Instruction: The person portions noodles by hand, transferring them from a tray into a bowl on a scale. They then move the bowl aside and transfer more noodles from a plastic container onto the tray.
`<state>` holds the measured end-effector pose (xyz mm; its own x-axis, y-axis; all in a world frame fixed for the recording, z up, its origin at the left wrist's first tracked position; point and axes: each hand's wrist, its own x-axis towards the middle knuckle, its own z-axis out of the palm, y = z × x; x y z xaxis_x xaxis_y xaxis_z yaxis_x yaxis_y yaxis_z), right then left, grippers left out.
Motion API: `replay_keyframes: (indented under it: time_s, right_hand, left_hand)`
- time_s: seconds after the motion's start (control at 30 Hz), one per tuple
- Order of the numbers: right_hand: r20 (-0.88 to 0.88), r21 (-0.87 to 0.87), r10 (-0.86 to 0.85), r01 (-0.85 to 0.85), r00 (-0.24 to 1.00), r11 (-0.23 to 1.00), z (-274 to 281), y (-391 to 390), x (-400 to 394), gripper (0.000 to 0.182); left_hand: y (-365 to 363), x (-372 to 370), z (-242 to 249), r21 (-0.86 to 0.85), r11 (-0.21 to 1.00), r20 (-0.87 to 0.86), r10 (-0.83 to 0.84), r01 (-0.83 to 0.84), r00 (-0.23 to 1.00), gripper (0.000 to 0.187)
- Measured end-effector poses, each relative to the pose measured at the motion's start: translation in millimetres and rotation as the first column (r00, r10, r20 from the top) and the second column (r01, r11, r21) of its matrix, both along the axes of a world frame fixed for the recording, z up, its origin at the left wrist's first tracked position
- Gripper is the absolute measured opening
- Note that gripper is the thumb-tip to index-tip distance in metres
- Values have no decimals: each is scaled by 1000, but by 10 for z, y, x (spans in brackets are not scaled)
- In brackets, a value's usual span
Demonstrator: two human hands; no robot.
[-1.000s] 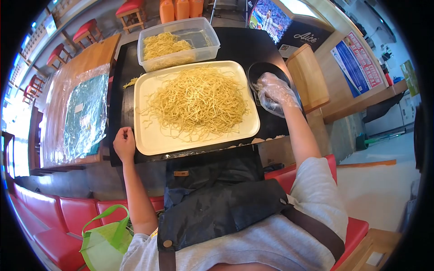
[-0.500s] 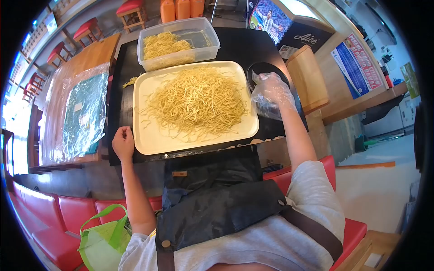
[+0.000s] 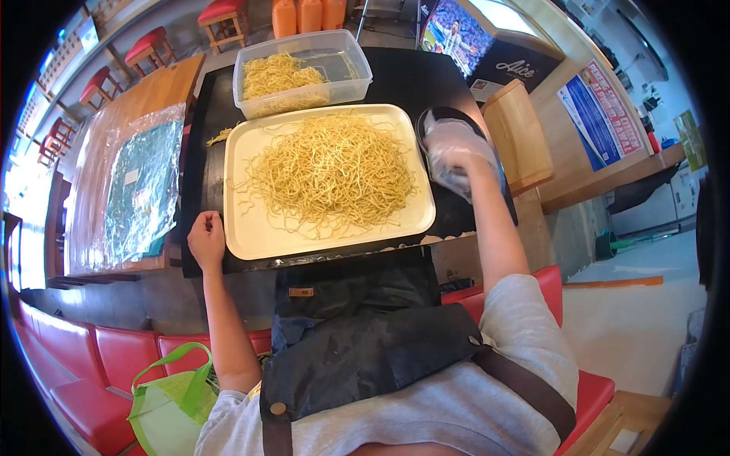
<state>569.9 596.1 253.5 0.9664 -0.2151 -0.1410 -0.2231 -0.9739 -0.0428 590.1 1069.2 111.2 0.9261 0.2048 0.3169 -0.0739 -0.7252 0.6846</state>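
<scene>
A cream tray (image 3: 251, 242) on the black table carries a big loose heap of yellow noodles (image 3: 334, 171). My left hand (image 3: 206, 240) is bare and curled into a loose fist on the table edge, beside the tray's near left corner; nothing shows in it. My right hand (image 3: 460, 148), in a clear plastic glove, is over a black round dish (image 3: 432, 114) right of the tray. Motion blurs its fingers, and whatever lies under them is hidden. Behind the tray, a clear plastic tub (image 3: 350, 90) holds more noodles.
A few stray noodles (image 3: 219, 137) lie on the black table (image 3: 207, 178) left of the tray. To the left is a wooden table with plastic-wrapped green material (image 3: 141, 190). A wooden chair back (image 3: 518, 137) stands at the right; a green bag (image 3: 171, 403) sits at lower left.
My right hand has shifted slightly at the black dish, its wrist turning, and is now more blurred. The left hand and the noodle heap look the same.
</scene>
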Motion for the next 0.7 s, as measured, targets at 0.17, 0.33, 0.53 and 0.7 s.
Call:
replay_keyframes:
  time_s: [0.17,0.33,0.53,0.7]
  right_hand:
    - [59,89,-114,108,992,990,-163,-26,-64,25]
    - [114,-27,253,-251,961,968,239,-150,-247,30]
    - [-121,76,-34,43,992,996,388,56,-131,44]
    - [139,-25,-19,23,990,999,-165,-51,-96,32]
  left_hand:
    - [17,-6,-4,-16,1000,4,4,-4,1000,13]
    - [5,-13,6,-15,1000,0,5,-5,1000,13]
    - [2,-9,2,-30,1000,-10,-1,1,1000,13]
    - [-20,-30,36,-50,998,17,26,-25,1000,12]
